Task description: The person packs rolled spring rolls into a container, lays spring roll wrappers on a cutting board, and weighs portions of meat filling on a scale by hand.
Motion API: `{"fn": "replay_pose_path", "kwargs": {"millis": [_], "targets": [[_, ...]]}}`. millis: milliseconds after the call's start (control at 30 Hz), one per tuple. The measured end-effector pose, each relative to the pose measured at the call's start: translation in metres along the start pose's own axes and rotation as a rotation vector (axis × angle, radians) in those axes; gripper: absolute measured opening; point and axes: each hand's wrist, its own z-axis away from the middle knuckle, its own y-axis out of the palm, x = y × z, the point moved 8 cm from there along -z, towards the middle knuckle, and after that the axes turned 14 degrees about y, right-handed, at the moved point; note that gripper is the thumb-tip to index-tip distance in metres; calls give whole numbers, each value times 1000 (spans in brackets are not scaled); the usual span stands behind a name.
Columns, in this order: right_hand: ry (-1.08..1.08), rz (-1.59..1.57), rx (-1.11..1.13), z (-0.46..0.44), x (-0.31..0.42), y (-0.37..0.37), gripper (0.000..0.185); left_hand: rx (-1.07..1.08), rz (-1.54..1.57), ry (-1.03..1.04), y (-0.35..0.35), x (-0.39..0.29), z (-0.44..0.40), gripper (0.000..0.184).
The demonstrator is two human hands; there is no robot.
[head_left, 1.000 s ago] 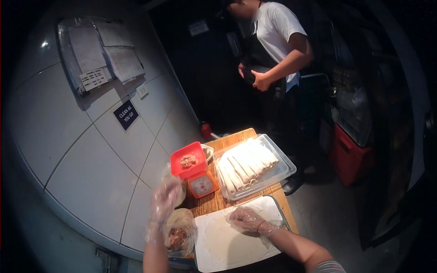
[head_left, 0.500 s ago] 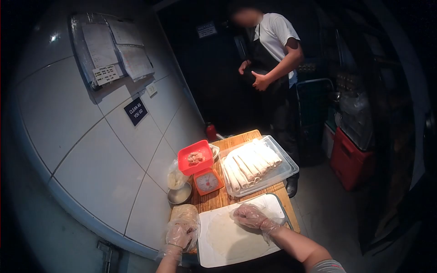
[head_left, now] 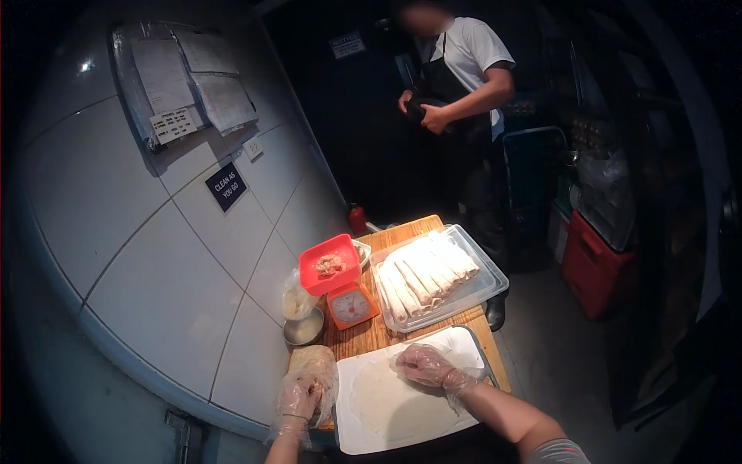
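My left hand (head_left: 300,398), in a clear plastic glove, is at the near left corner of the table with its fingers drawn together on a crumpled clear plastic bag (head_left: 315,362). What the bag contains is hard to make out. My right hand (head_left: 423,365), also gloved, is closed with curled fingers over the upper edge of a thin, pale round wrapper (head_left: 394,406). Whatever those fingers grip is hidden. The wrapper lies flat on a white cutting board (head_left: 349,437). Beyond the board, several long white rolls (head_left: 425,274) lie side by side in a clear plastic tray (head_left: 491,288).
An orange kitchen scale (head_left: 352,306) carries a red tray (head_left: 311,259) with raw-looking filling (head_left: 331,265). Beside it stand a metal bowl (head_left: 304,328) and a plastic bag (head_left: 295,300). A person in an apron (head_left: 464,93) stands behind the wooden table (head_left: 421,226). A tiled wall (head_left: 154,271) borders the left.
My left hand's fingers have drawn together at the bag. My right hand has stayed almost still on the wrapper. The other person's hands have come closer together around a dark object.
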Motion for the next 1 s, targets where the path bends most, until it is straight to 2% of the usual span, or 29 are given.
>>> {"fn": "replay_pose_path", "kwargs": {"millis": [400, 500, 700, 800, 900, 1000], "targets": [[7, 0, -13, 1, -3, 0, 22, 149, -47, -39, 14, 5, -13, 16], [30, -27, 3, -1, -6, 2, 22, 81, 56, -16, 8, 5, -13, 16], [43, -41, -3, 0, -5, 1, 22, -9, 46, 107, 5, 20, -8, 19], [50, -39, 2, -1, -8, 3, 21, 2, 82, 58, 1, 25, -7, 20], [77, -48, 15, 0, -3, 0, 20, 72, 118, -98, -5, 27, -6, 22], [44, -59, 1, 0, -1, -3, 21, 107, 28, -138, -5, 32, -4, 22]]}}
